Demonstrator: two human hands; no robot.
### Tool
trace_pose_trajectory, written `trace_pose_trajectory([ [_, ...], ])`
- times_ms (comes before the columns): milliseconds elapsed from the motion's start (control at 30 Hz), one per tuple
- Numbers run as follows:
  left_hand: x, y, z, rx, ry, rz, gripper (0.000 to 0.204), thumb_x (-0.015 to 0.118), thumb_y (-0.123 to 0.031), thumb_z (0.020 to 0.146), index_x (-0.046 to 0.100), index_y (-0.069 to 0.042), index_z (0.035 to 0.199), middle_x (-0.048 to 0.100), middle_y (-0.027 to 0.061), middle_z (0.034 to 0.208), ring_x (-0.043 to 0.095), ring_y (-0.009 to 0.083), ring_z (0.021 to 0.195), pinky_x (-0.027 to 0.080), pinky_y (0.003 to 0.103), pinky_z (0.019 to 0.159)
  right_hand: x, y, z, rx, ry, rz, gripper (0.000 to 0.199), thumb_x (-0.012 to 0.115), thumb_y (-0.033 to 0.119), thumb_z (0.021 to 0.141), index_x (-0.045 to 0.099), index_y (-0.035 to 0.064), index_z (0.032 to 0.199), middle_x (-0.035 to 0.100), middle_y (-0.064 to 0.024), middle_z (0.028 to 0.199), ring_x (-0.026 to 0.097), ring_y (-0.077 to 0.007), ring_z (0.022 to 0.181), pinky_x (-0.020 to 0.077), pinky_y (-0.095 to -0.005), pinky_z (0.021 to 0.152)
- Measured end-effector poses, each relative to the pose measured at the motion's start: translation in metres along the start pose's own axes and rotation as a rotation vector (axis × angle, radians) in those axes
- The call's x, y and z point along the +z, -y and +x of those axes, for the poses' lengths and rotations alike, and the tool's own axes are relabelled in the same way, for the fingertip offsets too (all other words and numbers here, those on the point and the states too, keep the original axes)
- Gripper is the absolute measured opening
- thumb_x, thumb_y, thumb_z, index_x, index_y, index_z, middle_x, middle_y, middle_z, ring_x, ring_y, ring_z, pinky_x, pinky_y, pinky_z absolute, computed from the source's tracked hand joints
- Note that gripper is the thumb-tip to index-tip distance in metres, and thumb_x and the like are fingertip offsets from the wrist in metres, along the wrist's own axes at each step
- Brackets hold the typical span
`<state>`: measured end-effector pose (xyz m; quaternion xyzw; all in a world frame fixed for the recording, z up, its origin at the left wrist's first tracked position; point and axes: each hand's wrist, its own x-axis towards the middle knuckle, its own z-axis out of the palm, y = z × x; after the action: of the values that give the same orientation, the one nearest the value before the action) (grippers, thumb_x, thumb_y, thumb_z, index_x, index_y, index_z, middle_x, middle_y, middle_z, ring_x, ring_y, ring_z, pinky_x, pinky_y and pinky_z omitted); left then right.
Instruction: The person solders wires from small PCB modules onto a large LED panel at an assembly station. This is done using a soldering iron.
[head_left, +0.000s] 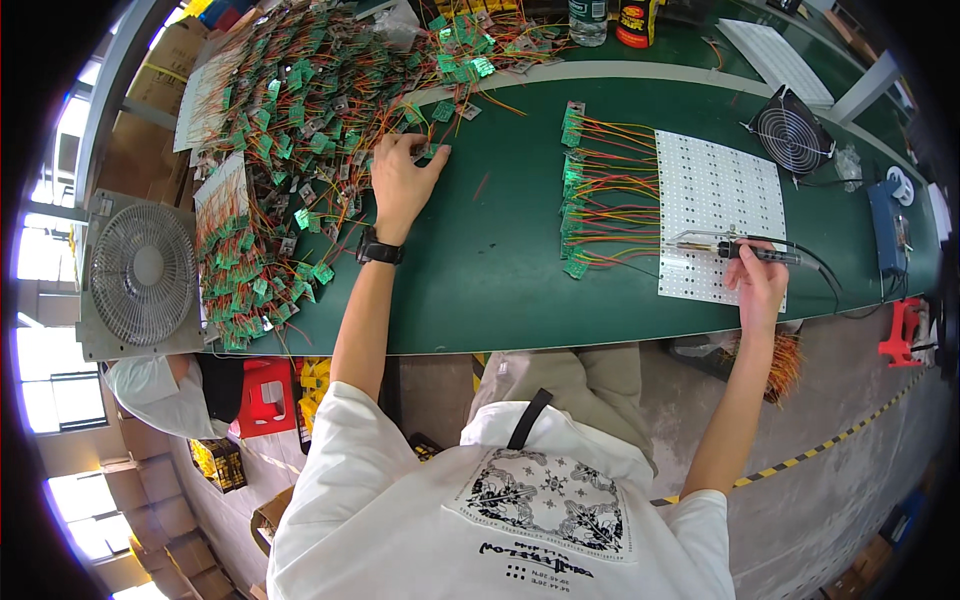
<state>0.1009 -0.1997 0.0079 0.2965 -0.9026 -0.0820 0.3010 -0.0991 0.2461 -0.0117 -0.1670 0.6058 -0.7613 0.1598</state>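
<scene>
My right hand (758,280) is closed around the black handle of a soldering iron (765,255), whose metal tip points left above a white perforated panel (722,190). A row of small green circuit boards (572,190) lies left of the panel, their red, yellow and orange wires running onto its left edge. At the right border of a large heap of wired circuit boards (300,110), my left hand (400,185) pinches what looks like a small circuit board (426,152), partly hidden by the fingers. A black watch is on my left wrist.
A grey box fan (142,265) stands at the left table edge, a small black fan (792,135) at the back right. A blue box-shaped device (888,228) sits far right. A bottle (588,22) and a can (636,22) stand at the back. Another person (160,395) is at lower left.
</scene>
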Motion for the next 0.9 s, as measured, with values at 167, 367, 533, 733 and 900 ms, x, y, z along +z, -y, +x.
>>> trace_pose_trajectory([
  [167, -0.002, 0.007, 0.0, 0.037, -0.011, -0.065, 0.04, 0.076, -0.033, 0.074, 0.067, -0.003, 0.1, 0.06, 0.0123, 0.104, 0.057, 0.0289, 0.099, 0.046, 0.04, 0.087, -0.001, -0.001, 0.0, 0.001, 0.004, 0.0, 0.018, 0.063, 0.01, 0.09, 0.06, -0.0044, 0.1, 0.06, -0.0074, 0.066, 0.055, -0.0135, 0.052, 0.0387, -0.0249, 0.048],
  [367, -0.019, 0.004, -0.012, 0.009, 0.17, -0.154, 0.039, 0.078, -0.026, 0.072, 0.067, -0.005, 0.102, 0.059, 0.0122, 0.105, 0.057, 0.0289, 0.1, 0.046, 0.039, 0.089, 0.0, 0.0, 0.0, -0.001, 0.005, -0.004, 0.017, 0.063, 0.009, 0.09, 0.06, -0.0045, 0.1, 0.06, -0.0074, 0.066, 0.055, -0.0135, 0.052, 0.0387, -0.0248, 0.047],
  [533, -0.033, 0.009, -0.02, 0.131, 0.209, -0.088, 0.027, 0.076, -0.022, 0.075, 0.068, -0.003, 0.092, 0.06, 0.0114, 0.1, 0.058, 0.0266, 0.093, 0.047, 0.038, 0.083, 0.001, -0.001, 0.0, 0.003, 0.01, -0.007, 0.016, 0.062, 0.009, 0.09, 0.06, -0.0046, 0.099, 0.06, -0.0079, 0.065, 0.056, -0.0135, 0.052, 0.0395, -0.0246, 0.048],
  [733, -0.053, -0.005, -0.02, 0.106, 0.143, -0.197, 0.019, 0.069, -0.018, 0.085, 0.067, 0.0, 0.091, 0.066, 0.0113, 0.081, 0.064, 0.0263, 0.078, 0.049, 0.035, 0.078, 0.0, 0.0, 0.001, -0.009, 0.025, -0.014, 0.016, 0.062, 0.008, 0.09, 0.06, -0.0043, 0.1, 0.06, -0.0079, 0.065, 0.056, -0.0137, 0.052, 0.0398, -0.0244, 0.048],
  [900, -0.081, -0.027, -0.021, -0.082, 0.104, -0.398, 0.02, 0.061, -0.013, 0.092, 0.064, 0.004, 0.103, 0.071, 0.0096, 0.087, 0.065, 0.0141, 0.077, 0.049, 0.026, 0.076, -0.001, 0.002, -0.002, 0.006, -0.012, -0.009, 0.016, 0.062, 0.008, 0.089, 0.061, -0.0038, 0.1, 0.06, -0.0076, 0.066, 0.056, -0.0135, 0.052, 0.0398, -0.024, 0.048],
])
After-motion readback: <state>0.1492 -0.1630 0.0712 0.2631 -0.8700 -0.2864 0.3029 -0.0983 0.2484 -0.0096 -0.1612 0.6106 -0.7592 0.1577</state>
